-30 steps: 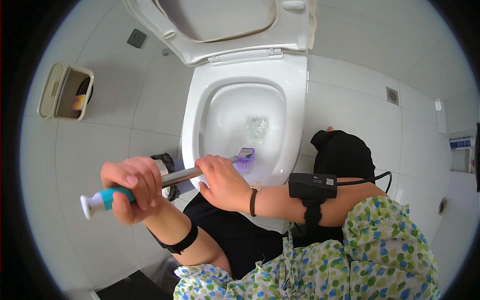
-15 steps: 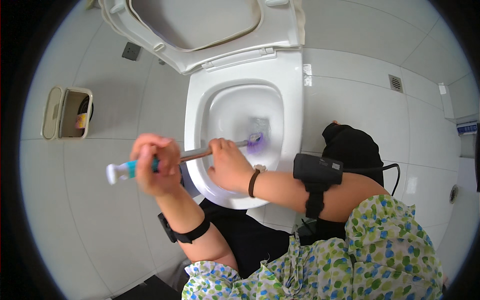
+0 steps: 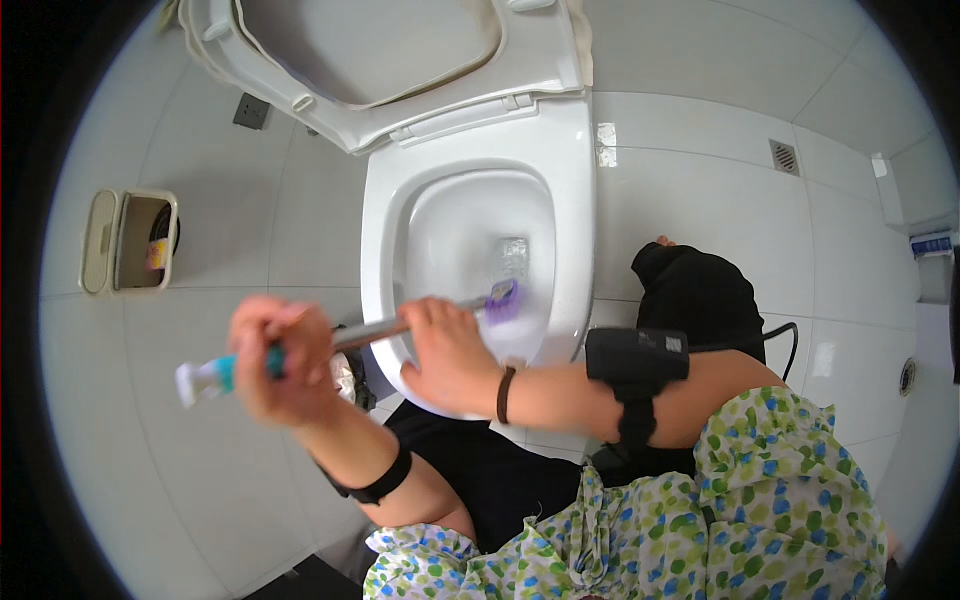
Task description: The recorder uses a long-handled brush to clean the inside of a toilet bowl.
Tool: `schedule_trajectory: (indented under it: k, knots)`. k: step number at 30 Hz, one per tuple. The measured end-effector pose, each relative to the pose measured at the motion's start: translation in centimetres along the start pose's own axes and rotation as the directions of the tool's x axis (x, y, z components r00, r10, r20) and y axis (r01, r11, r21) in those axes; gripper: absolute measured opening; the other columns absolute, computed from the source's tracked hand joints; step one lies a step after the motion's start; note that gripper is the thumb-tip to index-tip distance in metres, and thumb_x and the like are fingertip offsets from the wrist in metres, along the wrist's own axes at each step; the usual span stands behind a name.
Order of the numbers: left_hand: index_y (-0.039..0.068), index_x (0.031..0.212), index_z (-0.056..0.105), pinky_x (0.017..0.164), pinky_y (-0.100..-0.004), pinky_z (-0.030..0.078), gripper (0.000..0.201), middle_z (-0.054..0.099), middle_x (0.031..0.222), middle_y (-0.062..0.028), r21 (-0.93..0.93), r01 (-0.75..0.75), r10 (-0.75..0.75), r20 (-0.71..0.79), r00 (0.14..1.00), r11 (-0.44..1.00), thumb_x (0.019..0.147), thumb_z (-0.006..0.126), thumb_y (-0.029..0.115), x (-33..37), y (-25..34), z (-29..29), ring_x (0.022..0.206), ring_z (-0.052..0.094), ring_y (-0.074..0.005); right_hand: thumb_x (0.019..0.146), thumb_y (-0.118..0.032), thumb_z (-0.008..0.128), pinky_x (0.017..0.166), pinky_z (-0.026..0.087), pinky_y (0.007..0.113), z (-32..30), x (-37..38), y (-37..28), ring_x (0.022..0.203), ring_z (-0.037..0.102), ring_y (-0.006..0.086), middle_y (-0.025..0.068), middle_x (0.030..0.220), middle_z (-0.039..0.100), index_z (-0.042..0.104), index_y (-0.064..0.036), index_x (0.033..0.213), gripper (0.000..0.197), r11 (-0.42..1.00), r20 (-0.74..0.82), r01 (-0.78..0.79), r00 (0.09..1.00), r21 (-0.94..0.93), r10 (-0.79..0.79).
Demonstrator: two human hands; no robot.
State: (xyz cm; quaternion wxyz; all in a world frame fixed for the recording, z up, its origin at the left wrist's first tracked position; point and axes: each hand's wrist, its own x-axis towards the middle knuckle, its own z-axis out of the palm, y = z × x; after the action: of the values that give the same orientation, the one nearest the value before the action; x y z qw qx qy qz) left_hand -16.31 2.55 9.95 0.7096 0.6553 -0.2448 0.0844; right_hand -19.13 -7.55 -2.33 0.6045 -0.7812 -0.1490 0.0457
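Note:
A long-handled toilet brush (image 3: pixel 372 333) slants across the front left rim of a white toilet (image 3: pixel 577 220). My left hand (image 3: pixel 282 360), slightly blurred, is closed round its teal grip, left of the bowl; the white handle end sticks out beyond the fist. Over the bowl, my right hand (image 3: pixel 446 350) grips the metal shaft lower down, with the thumb near the front rim. The purple brush head (image 3: pixel 502 303) is against the bowl's inner wall at the right front, just nearer than the small pool of water (image 3: pixel 512 258).
Behind the bowl the seat and lid (image 3: pixel 550 65) stand raised. A beige open-lidded box (image 3: pixel 148 240) with a few items is at the left. Beside the bowl's left front is a bin with a bag (image 3: pixel 343 378). A floor drain (image 3: pixel 785 157) lies at the far right.
Both hands and the brush have shifted left and nearer to me. The purple head has moved a little toward the bowl's front, and more of the bagged bin shows.

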Motion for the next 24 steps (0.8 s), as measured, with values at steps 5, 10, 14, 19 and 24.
schedule_trajectory:
  k: [5,10,14,19,24]
  knots:
    - [-0.003,0.090,0.050,0.035,-0.0203,0.027,0.033,0.035,0.042,0.0070,-0.010,-0.091,0.092,0.120,0.988,0.996,0.092,0.034,0.026,-0.9,5.0,-0.6,0.032,0.029,-0.0038,0.063,-0.004,0.056,0.097,0.029,0.048,1.2,-4.0,-2.4,0.109,0.042,0.0362,0.0190,0.110,0.044,0.035,0.0022,0.119,0.059,0.963,-0.064,0.242,0.970,0.117,-0.235]
    - [0.000,0.084,0.050,0.034,-0.0175,0.036,0.029,0.042,0.042,0.0056,0.047,-0.084,0.074,0.191,0.979,0.995,0.091,0.041,0.027,-1.7,5.5,0.0,0.031,0.040,-0.0041,0.065,-0.006,0.057,0.101,0.025,0.049,0.2,-4.9,-2.8,0.113,0.038,0.0373,0.0206,0.115,0.041,0.033,0.0035,0.121,0.062,0.970,0.023,0.201,0.978,0.136,-0.206]
    - [0.003,0.080,0.050,0.036,-0.0163,0.041,0.024,0.045,0.042,0.0051,0.045,-0.148,0.142,0.120,0.983,0.988,0.088,0.050,0.026,-3.3,7.7,0.8,0.031,0.044,-0.0039,0.064,-0.009,0.059,0.102,0.024,0.048,-0.5,-6.0,-4.1,0.113,0.038,0.0351,0.0190,0.115,0.041,0.033,0.0020,0.122,0.064,0.964,0.070,0.230,0.968,0.137,-0.241]
    - [0.004,0.080,0.050,0.037,-0.0150,0.040,0.024,0.046,0.043,0.0050,0.045,-0.177,0.173,0.081,0.982,0.983,0.088,0.052,0.027,-4.3,8.4,0.8,0.032,0.044,-0.0037,0.065,-0.011,0.059,0.103,0.022,0.048,-0.5,-6.3,-4.4,0.115,0.037,0.0345,0.0186,0.116,0.040,0.034,0.0025,0.122,0.064,0.954,0.100,0.270,0.954,0.130,-0.284]
    - [0.005,0.081,0.049,0.037,-0.0138,0.039,0.024,0.046,0.043,0.0060,0.087,-0.114,0.110,0.059,0.992,0.990,0.088,0.051,0.028,-3.4,7.4,0.4,0.032,0.045,-0.0031,0.066,-0.010,0.058,0.103,0.022,0.049,-0.1,-5.6,-3.8,0.115,0.036,0.0363,0.0202,0.117,0.039,0.032,0.0040,0.123,0.064,0.964,0.110,0.240,0.961,0.114,-0.253]
